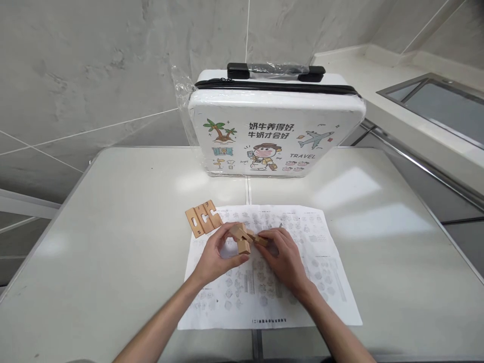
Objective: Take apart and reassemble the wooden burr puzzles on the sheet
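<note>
Above a printed instruction sheet (242, 315), my left hand (215, 257) is closed around several joined wooden puzzle blocks (244, 246). The thumb presses from below and the fingers from above. My right hand (285, 254) pinches a smaller wooden piece (260, 241) between thumb and fingers, at the right side of the joined blocks. Whether that piece is locked into the others, I cannot tell. Off to the upper left of my left hand lie flat wooden pieces (194, 222) with cut-out slots and handwritten numbers, side by side, partly over the sheet's edge.
A white cartoon-printed suitcase (272, 131) in clear plastic stands upright at the back of the pale table (113, 242). Behind it is a grey tiled wall (113, 65). A white counter (348, 63) with a dark glass-topped panel (442, 106) runs along the right.
</note>
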Motion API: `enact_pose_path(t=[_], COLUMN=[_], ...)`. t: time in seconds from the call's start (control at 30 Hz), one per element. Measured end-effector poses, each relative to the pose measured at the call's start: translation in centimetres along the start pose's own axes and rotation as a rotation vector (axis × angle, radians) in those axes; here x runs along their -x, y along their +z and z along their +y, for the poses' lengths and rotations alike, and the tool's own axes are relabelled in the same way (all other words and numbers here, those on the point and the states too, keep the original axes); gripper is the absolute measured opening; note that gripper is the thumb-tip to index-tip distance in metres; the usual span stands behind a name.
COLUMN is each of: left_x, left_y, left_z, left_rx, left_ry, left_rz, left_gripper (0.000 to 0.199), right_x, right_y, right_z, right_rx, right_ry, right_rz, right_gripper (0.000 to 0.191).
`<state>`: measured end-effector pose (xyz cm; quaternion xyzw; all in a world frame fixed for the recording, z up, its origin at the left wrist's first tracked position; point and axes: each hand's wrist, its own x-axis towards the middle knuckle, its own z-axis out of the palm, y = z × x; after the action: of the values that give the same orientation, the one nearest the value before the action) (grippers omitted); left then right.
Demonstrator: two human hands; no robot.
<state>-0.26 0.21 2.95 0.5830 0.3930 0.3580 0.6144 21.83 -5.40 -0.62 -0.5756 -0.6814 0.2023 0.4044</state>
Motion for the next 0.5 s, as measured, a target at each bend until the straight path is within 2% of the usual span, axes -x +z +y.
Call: enact_pose_path(t=[0.13, 0.27, 0.5], left_x=[0.0, 0.0, 0.1], left_y=[0.0, 0.0, 0.2], left_z=[-0.1, -0.2, 0.5], left_rx=[-0.012, -0.046, -0.108], left_ry=[-0.008, -0.011, 0.032], left_rz=[-0.022, -0.056, -0.162], left_gripper=[0.063, 0.059, 0.06], right_x=[-0.1, -0.4, -0.6], right_y=[0.2, -0.3, -1.4], right_z=[0.1, -0.5, -1.7], right_rx=[0.053, 0.013, -0.158], right_ry=[-0.038, -0.088, -0.138], right_rz=[0.019, 0.031, -0.106], right_gripper=[0.017, 0.028, 0.032])
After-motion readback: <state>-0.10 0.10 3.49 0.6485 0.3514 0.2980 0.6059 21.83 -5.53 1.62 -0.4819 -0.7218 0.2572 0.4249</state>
